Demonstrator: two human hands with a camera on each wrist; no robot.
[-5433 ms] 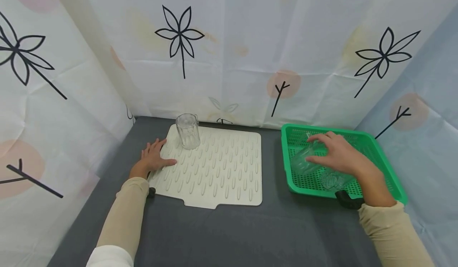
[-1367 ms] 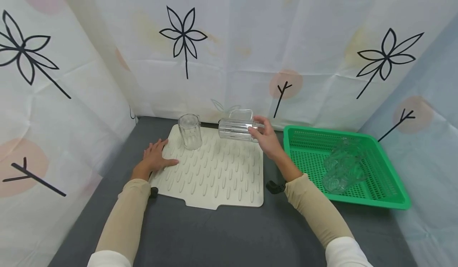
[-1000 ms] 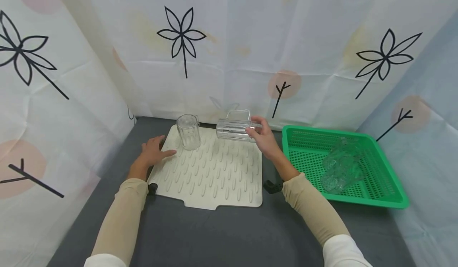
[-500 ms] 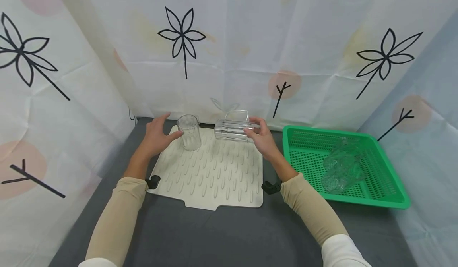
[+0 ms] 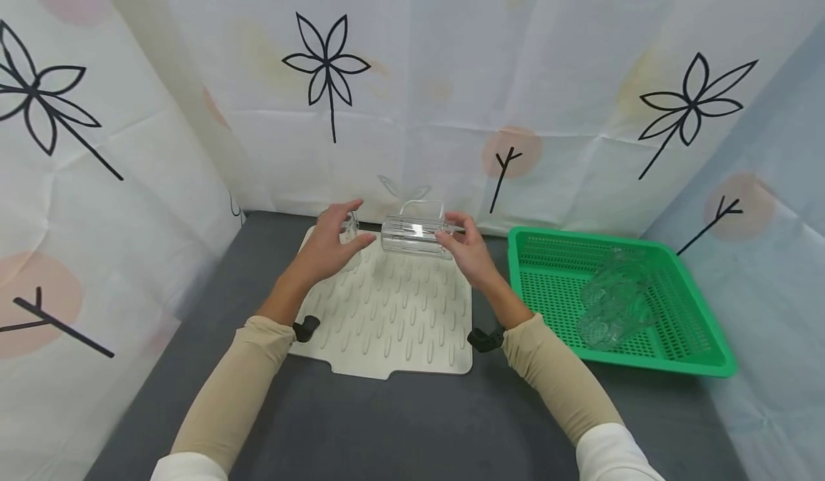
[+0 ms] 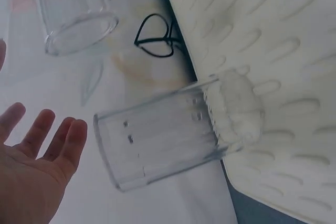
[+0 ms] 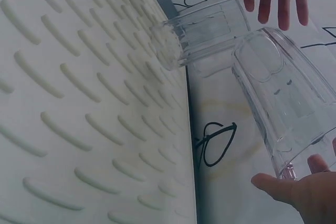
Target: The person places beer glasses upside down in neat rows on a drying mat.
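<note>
My right hand [image 5: 470,252] grips a clear glass mug [image 5: 412,236] near one end. The mug lies sideways in the air over the back of a cream ridged mat [image 5: 393,323], handle up. My left hand [image 5: 329,248], thumb and fingers spread, is just left of that mug's other end, apart from it. Behind the left hand a second glass mug [image 5: 349,229] stands on the mat's back left, partly hidden in the head view. The left wrist view shows this standing mug [image 6: 163,135] whole, with the left fingers [image 6: 73,140] not touching it.
To the right, a green plastic basket [image 5: 702,323] holds more clear glass mugs [image 5: 612,316], lying together. The dark table [image 5: 412,431] extends in front of the mat. Patterned cloth [image 5: 412,109] hangs close behind and at both sides.
My right hand has brought a mug from the basket to above the mat and lately shifted slightly left. My left hand has lifted off the mat's left edge and moved right, towards the held mug.
</note>
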